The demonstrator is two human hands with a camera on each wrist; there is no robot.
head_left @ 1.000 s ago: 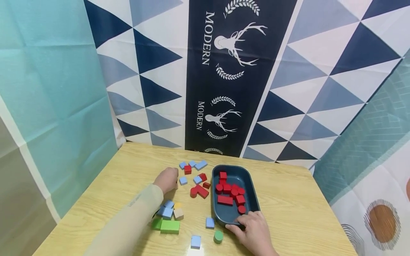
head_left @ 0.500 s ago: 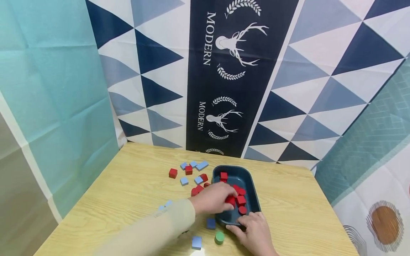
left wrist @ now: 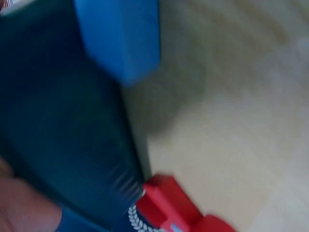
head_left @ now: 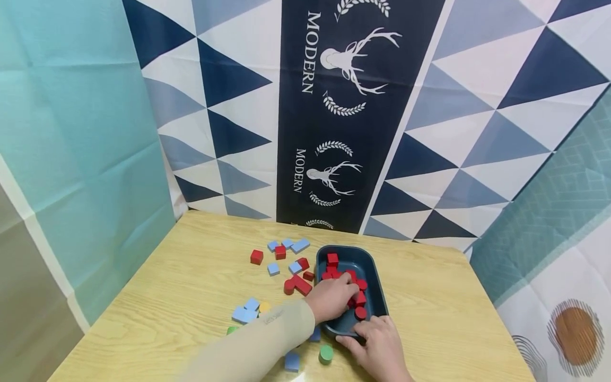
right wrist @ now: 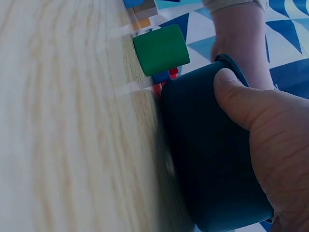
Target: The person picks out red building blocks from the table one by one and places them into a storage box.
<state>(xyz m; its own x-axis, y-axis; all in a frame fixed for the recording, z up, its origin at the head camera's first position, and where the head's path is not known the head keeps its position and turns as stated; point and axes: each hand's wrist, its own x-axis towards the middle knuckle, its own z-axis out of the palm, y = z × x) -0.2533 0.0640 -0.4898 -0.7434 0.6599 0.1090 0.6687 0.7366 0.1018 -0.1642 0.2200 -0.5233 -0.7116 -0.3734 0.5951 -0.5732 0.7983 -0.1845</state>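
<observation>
My left hand [head_left: 331, 297] reaches over the near left side of a dark teal tray [head_left: 377, 286], its fingers down among red blocks [head_left: 360, 299]. Whether it grips one is hidden from the head camera. In the left wrist view, part of a hand [left wrist: 26, 208] shows beside the tray's wall [left wrist: 58, 121]. At the tray's near end, my right hand [head_left: 382, 345] pinches the rim. The right wrist view shows its thumb [right wrist: 236, 92] lying on that edge. A green cylinder [head_left: 326, 354] stands left of the right hand.
Loose red blocks [head_left: 302, 285] and light blue blocks [head_left: 299, 245] lie left of the tray. More blue blocks [head_left: 244, 314], a yellow piece [head_left: 264, 307] and a green block [head_left: 232, 330] sit nearer, partly behind the left sleeve. A patterned cloth [head_left: 238, 106] hangs beyond the table.
My left hand has moved right from the table's left part into the tray, then slightly further right. A red cube shows where it was. The right hand stays on the rim.
</observation>
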